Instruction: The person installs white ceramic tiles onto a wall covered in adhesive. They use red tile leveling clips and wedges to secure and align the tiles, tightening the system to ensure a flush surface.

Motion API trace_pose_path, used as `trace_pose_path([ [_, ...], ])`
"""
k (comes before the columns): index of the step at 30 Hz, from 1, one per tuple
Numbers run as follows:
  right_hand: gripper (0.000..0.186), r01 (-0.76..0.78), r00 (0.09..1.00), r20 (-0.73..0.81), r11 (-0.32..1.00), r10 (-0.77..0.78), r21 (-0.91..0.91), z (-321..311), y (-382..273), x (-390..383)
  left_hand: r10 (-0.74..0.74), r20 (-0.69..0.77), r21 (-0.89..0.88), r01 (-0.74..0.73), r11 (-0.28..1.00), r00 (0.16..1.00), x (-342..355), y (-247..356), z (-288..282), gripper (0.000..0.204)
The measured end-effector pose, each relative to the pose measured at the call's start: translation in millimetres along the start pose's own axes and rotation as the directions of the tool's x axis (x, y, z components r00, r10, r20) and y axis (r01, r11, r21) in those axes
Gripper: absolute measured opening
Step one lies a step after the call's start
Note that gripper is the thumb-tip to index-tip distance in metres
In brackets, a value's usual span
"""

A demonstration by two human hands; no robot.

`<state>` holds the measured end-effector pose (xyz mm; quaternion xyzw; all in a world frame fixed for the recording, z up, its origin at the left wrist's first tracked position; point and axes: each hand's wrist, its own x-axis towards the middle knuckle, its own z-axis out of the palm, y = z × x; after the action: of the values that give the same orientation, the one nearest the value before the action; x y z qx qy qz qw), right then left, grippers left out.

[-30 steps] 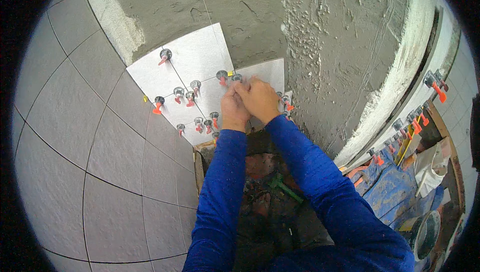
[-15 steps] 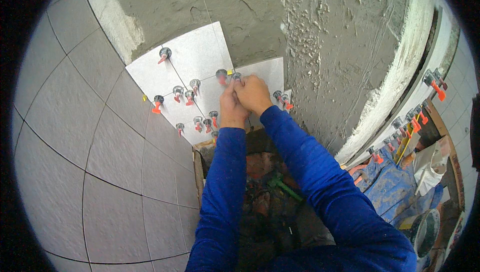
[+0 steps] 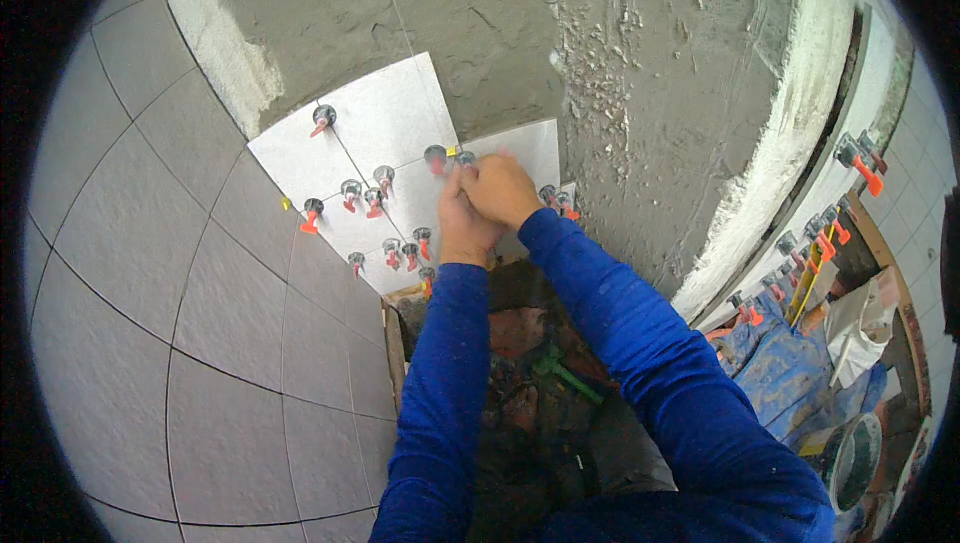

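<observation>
My left hand (image 3: 465, 223) and my right hand (image 3: 505, 188) are closed together around a tile leveling clip (image 3: 466, 158) at the upper seam of the white tiles (image 3: 395, 93); their fingers partly hide it. Just left of it is another clip (image 3: 435, 158) with a red handle, blurred, beside a small yellow tab (image 3: 451, 151). Several more grey clips with red handles (image 3: 372, 202) sit along the seams, some below my left hand's fingers and some right of my right hand.
Grey tiled wall (image 3: 220, 303) on the left; grey mortar (image 3: 660, 93) above and right. A white rail (image 3: 860, 113) carries several clips. Below lie a green tool (image 3: 560, 373), blue sheeting (image 3: 760, 383), a white bag (image 3: 865, 323) and a bucket (image 3: 850, 458).
The view has shifted slightly, so the upper wall sits a little left and lower. My hands stay closed at the same clip, with small movements of the fingers, now more blurred at the tips.
</observation>
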<state>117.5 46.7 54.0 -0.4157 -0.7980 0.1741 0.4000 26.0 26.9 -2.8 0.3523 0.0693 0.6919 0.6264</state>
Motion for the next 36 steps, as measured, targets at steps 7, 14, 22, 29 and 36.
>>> trace_pose_path([
  [7, 0.051, -0.102, 0.828, -0.555, 0.995, 0.077, -0.015, -41, 27, -8, -0.082, -0.1, -0.398, 0.036, 0.917, 0.992, 6, 2, 9, 0.033],
  [14, 0.044, 0.055, 0.887, -0.462, 0.997, -0.025, 0.052, -34, 56, -5, -0.142, -0.126, -0.498, 0.061, 0.865, 0.982, 8, 4, 12, 0.043],
  [22, 0.034, 0.067, 0.914, -0.406, 0.992, -0.018, 0.106, -40, 63, -6, -0.078, -0.103, -0.457, 0.023, 0.889, 0.992, 10, -3, 13, 0.045],
  [29, 0.038, 0.03, 0.933, -0.358, 0.998, -0.048, -0.055, -29, 12, -30, -0.021, -0.024, -0.459, 0.008, 0.888, 0.999, 11, -3, 8, 0.046],
  [36, 0.046, -0.027, 1.0, -0.001, 0.996, 0.027, 0.09, 11, 12, 3, 0.001, -0.092, -0.382, -0.036, 0.923, 0.996, 15, -4, -1, 0.054],
])
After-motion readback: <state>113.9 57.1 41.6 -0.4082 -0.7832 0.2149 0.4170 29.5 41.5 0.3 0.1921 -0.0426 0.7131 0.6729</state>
